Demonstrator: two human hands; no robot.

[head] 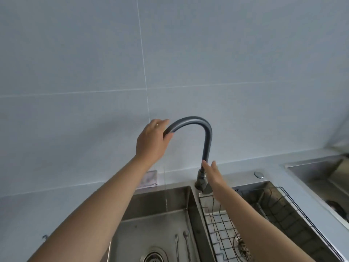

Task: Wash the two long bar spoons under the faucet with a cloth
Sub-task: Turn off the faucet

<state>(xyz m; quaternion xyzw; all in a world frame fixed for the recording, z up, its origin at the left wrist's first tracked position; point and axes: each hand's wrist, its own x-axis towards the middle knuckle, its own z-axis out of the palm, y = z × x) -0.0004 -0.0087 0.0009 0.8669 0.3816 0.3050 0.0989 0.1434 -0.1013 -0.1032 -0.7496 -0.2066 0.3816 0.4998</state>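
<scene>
A dark grey arched faucet [206, 140] rises between two steel basins. My left hand [153, 140] is wrapped around the spout end of the arch. My right hand [213, 174] rests with fingers apart against the faucet's lower stem, beside the lever at its base [203, 183]. A thin stream of water [165, 193] falls from the spout into the left sink basin [151, 201]. Two long bar spoons [182, 244] lie side by side on the basin floor, one fork-tipped, one bowl-tipped. A folded pale cloth [149, 179] sits on the counter behind the left basin.
A round drain [154, 257] lies left of the spoons. The right basin holds a black wire rack [279, 210] and a patterned cloth [221, 235] over a strainer. Another steel sink [317, 174] is at far right. A tiled wall stands behind.
</scene>
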